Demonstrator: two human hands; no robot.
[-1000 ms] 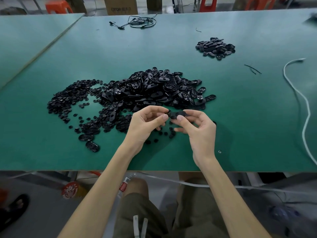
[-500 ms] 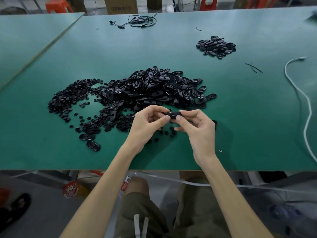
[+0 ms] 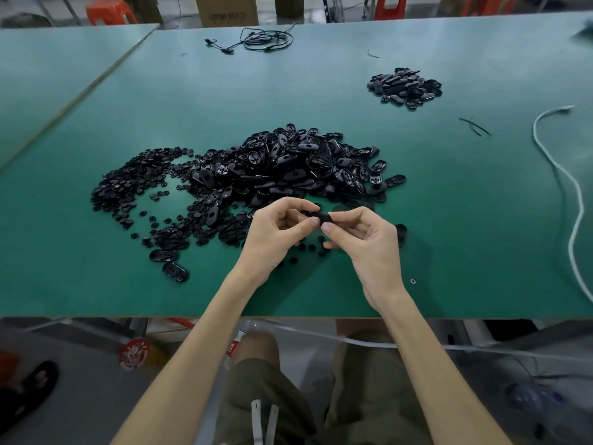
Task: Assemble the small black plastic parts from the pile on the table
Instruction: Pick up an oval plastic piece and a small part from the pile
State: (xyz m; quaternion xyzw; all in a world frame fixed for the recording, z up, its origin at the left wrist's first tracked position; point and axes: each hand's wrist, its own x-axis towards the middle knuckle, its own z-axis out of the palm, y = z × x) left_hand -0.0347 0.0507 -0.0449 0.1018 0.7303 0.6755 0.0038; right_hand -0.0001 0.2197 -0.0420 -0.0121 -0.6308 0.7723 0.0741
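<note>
Black plastic, moulded and glossy, head view only.

Item 1: small part [image 3: 316, 216], dark and mostly hidden. It is pinched from both sides between the left hand [image 3: 272, 236] and the right hand [image 3: 365, 245], over the near half of the bench [image 3: 96, 284]. Left fingers [image 3: 301, 205] are curled, with thumb and forefinger closed on the part's left end. Right fingers [image 3: 349, 213] are likewise curled, thumb and forefinger gripping its right end. The two thumb tips nearly meet beneath it.

Item 2: main pile [image 3: 288, 165], just beyond the fingers. It is made of flat oval shells, shiny, some showing ribbed undersides, heaped and overlapping.

Item 3: round pieces [image 3: 128, 184], small button-like discs in matt black. They are spread thinly to the left of the fingers and merge with the main pile. A few loose ones lie directly below the hands.

Item 4: stray ovals [image 3: 175, 272], two shells lying flat, left of the fingers and nearer the bench edge.

Item 5: smaller heap [image 3: 404, 88], oval pieces, far beyond the fingers and to their right, well apart from the main pile.

Bench surface: green, smooth, matt.

Sundries: white cord [image 3: 574, 200], curving, far right of the fingers. Black cable [image 3: 266, 40], coiled, at the far edge. Thin black strips [image 3: 475, 126], beyond and right. One screw head [image 3: 413, 281], just right of the right wrist.
</note>
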